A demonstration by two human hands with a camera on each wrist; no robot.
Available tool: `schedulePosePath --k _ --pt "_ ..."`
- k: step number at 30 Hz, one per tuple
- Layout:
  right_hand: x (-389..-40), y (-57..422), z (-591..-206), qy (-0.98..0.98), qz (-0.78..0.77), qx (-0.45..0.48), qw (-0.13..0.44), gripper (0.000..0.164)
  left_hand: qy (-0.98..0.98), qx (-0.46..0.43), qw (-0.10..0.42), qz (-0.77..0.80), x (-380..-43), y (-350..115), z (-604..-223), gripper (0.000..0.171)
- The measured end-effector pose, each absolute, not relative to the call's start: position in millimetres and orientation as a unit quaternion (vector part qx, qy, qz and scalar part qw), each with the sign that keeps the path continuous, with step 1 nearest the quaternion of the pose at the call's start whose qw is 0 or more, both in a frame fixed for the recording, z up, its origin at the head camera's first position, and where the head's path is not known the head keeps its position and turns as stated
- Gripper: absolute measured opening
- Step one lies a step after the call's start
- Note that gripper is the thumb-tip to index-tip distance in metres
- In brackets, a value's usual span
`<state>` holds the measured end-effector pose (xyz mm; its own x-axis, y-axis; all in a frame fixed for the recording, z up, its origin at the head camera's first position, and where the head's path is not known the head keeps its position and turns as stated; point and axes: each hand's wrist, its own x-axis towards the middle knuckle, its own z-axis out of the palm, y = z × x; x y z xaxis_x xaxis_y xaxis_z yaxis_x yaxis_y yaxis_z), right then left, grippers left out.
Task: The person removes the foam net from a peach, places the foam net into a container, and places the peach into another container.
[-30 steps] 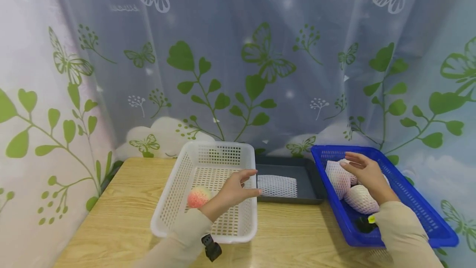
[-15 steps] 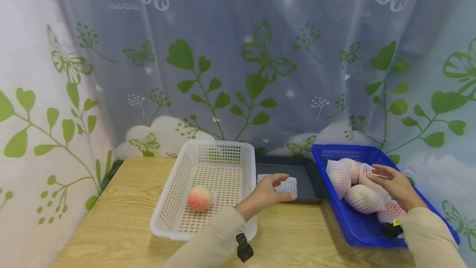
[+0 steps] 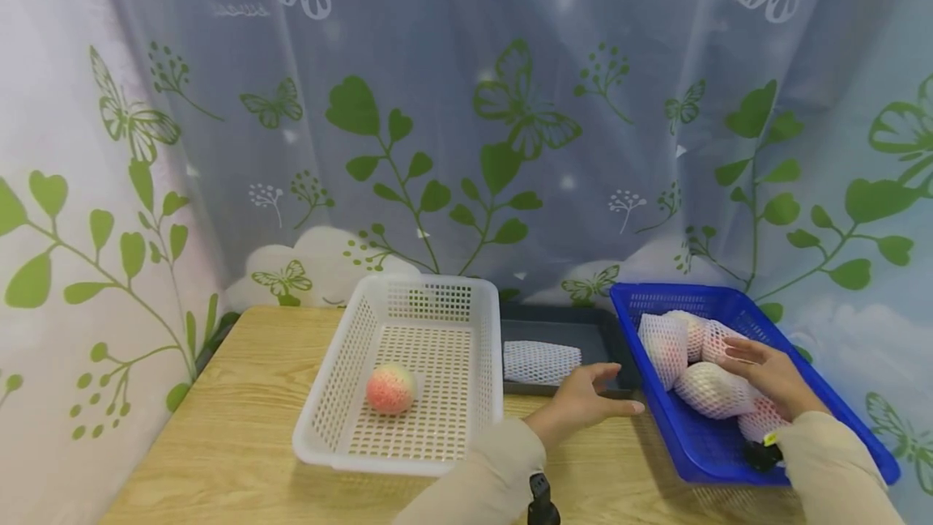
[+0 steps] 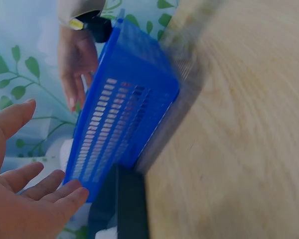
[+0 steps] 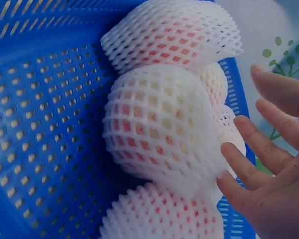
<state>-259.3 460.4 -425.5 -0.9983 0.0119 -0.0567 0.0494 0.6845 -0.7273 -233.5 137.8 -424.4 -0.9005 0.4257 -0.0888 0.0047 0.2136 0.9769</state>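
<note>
My right hand (image 3: 776, 379) is over the right side of the blue basket (image 3: 700, 460), fingers loosely spread. Below it lie several peaches in white foam nets; the right wrist view shows one netted peach (image 5: 159, 124) close to the fingertips. Whether a fingertip touches its net, I cannot tell. My left hand (image 3: 583, 403), holding nothing, hovers by the front edge of the dark tray (image 3: 601, 339), thumb and fingers apart and pointing at the blue basket. A flat white foam net (image 3: 542, 362) lies in that tray. One bare pink-and-yellow peach (image 3: 391, 389) sits in the white basket (image 3: 308, 436).
The baskets and tray stand side by side on a wooden table (image 3: 219, 428), tray in the middle. A printed curtain (image 3: 437, 185) hangs right behind them. Both baskets have raised, perforated walls.
My left hand has moved right, from over the white basket past the foam net to the tray's front corner. My right hand has shifted right and lower over the netted peaches.
</note>
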Motion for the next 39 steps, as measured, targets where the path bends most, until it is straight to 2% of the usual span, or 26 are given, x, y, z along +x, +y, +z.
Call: schedulePosePath --k 9,18,26,33,39 --pt "-264 453 -432 0.93 -0.366 0.002 0.046 0.071 0.732 0.105 0.168 0.651 -222 173 -436 0.054" --pt "-274 447 -438 0.935 -0.344 0.001 0.084 0.072 0.664 0.074 0.212 0.713 -215 192 -446 0.048" --pt "-276 444 -444 0.95 -0.305 -0.005 0.065 0.075 0.644 0.032 0.205 0.737 -207 202 -452 0.041" --pt "-277 442 -442 0.965 -0.256 -0.023 0.056 0.067 0.635 0.018 0.196 0.747 -208 207 -455 0.035" --pt "-276 438 -441 0.951 -0.296 -0.014 0.084 0.065 0.622 0.003 0.203 0.757 -210 210 -454 0.032"
